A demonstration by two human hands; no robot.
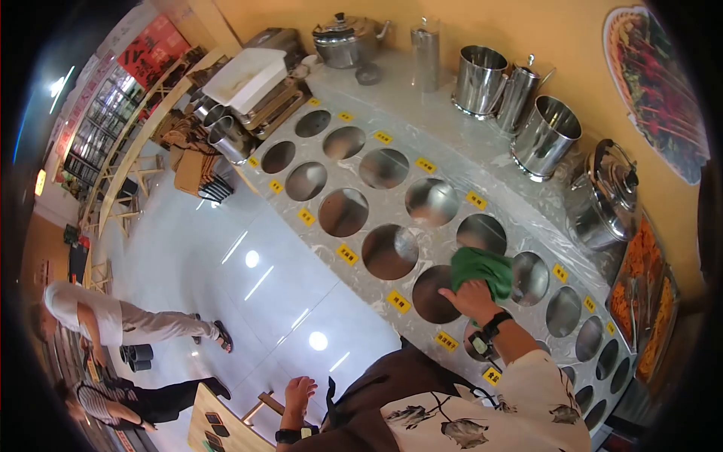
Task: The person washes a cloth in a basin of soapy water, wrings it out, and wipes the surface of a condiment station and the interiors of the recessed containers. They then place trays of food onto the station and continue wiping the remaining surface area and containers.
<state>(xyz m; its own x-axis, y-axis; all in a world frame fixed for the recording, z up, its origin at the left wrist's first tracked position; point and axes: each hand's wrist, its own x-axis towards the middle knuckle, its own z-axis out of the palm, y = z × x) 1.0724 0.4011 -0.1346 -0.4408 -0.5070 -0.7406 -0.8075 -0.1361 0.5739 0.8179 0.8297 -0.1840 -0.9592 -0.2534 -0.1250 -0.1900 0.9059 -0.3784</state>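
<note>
Head view: right hand (pixel 476 299) grasping a green cloth (pixel 483 270), left hand (pixel 298 395) empty; I'd press evenly around the counter hole (pixel 432 297) beside the right hand.

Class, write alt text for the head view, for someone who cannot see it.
The person's right hand holds a green cloth over a counter with rows of round openings. The left hand appears empty; shiny metal vessels stand behind.

The person wears a cream short-sleeved shirt (pixel 429 403) with big dark plant pictures on it. There is a dark brown apron (pixel 375 392) too. Each wrist has a dark band (pixel 497 324).
</note>
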